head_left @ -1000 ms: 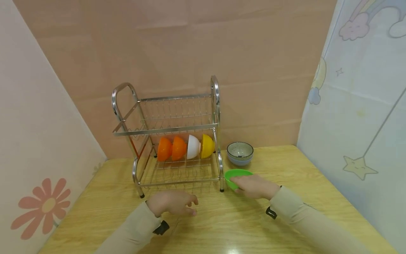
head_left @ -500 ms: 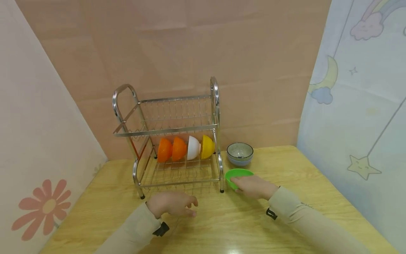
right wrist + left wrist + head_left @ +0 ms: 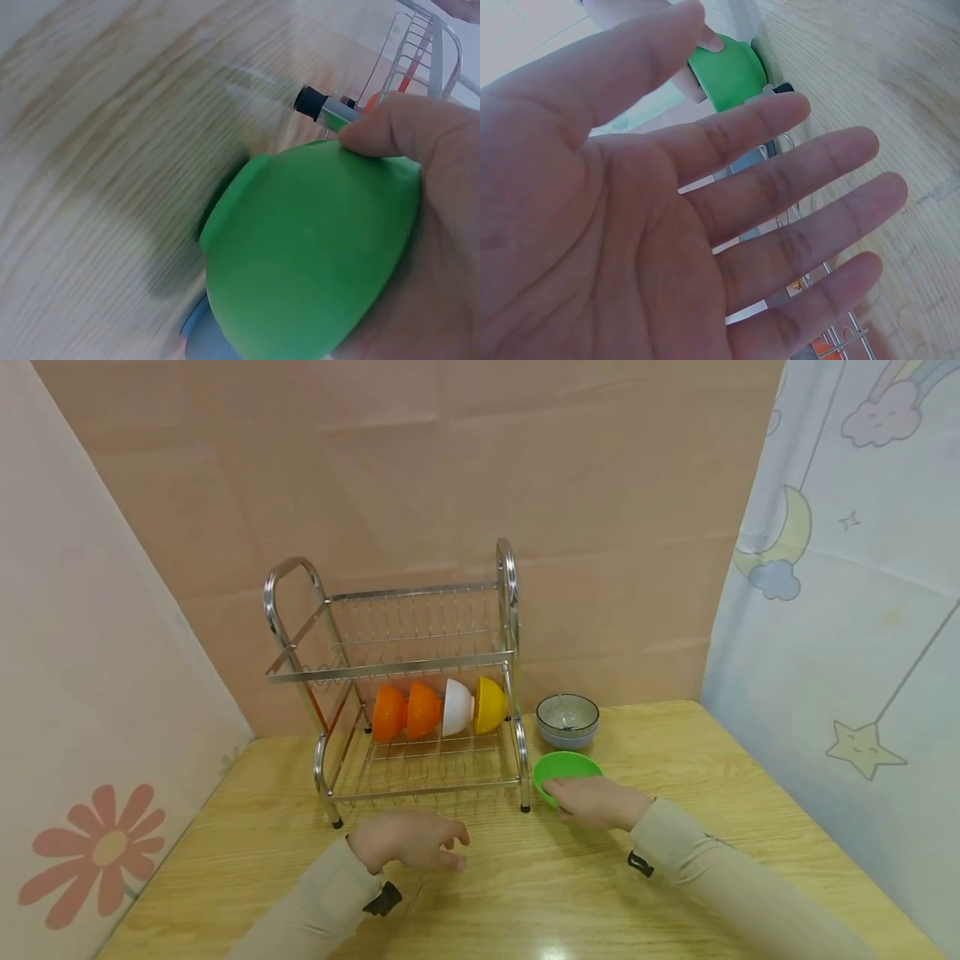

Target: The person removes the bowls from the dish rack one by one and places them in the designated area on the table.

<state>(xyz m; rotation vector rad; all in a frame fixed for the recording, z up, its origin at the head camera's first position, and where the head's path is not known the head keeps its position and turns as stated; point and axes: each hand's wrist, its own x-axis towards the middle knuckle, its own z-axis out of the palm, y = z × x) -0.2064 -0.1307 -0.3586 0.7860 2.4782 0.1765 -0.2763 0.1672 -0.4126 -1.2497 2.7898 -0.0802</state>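
My right hand (image 3: 596, 802) grips a green bowl (image 3: 567, 765) at its near edge, beside the rack's front right leg. In the right wrist view the thumb (image 3: 382, 133) lies on the outside of the green bowl (image 3: 307, 240), while the other fingers are mostly hidden behind the rim. The bowl's base is close over the wooden table. My left hand (image 3: 411, 841) hovers in front of the rack and holds nothing; in the left wrist view its fingers (image 3: 780, 187) are spread and nearly straight.
A two-tier metal dish rack (image 3: 420, 791) stands at the left. On its lower tier, two orange bowls (image 3: 390, 713), a white bowl (image 3: 457, 707) and a yellow bowl (image 3: 491, 705) stand on edge. Behind the green bowl, a speckled grey bowl (image 3: 567, 713) sits in a bluish one (image 3: 567, 741).
The green bowl has shifted slightly up in the head view, and more of its inside shows, with my right hand still on it. My left hand has stayed in place.
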